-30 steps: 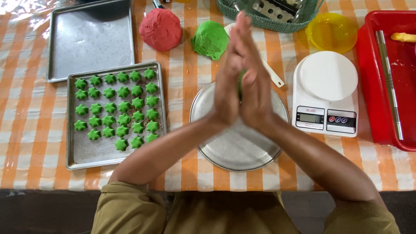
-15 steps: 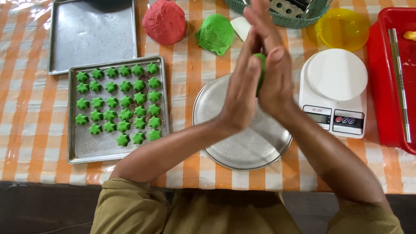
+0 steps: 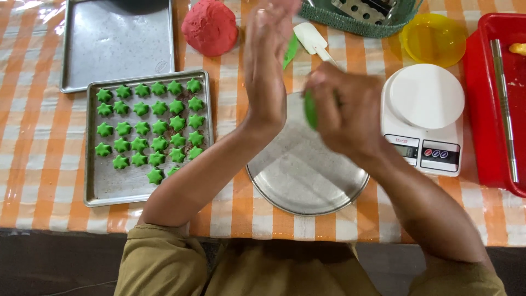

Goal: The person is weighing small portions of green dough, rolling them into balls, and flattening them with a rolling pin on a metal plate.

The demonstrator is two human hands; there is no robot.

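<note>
My right hand (image 3: 345,109) is curled around a small piece of green dough (image 3: 310,109), held above the round metal plate (image 3: 307,181). My left hand (image 3: 266,66) stands upright beside it, flat, fingers together, holding nothing. The two hands are apart. A baking tray (image 3: 104,186) at the left carries several rows of green star-shaped dough pieces (image 3: 148,129). A red dough ball (image 3: 210,26) lies at the back. The big green dough lump (image 3: 290,50) is mostly hidden behind my left hand.
An empty metal tray (image 3: 118,44) sits at the back left. A white kitchen scale (image 3: 424,118) stands right of the plate, with a yellow bowl (image 3: 433,38) and a green basket (image 3: 361,22) behind it. A red tray (image 3: 496,98) holds a metal rod. A white scraper (image 3: 312,38) lies near the basket.
My palms were pressed together around the green dough. Now they have separated: my right hand has dropped lower with the dough in it, and my left stays raised.
</note>
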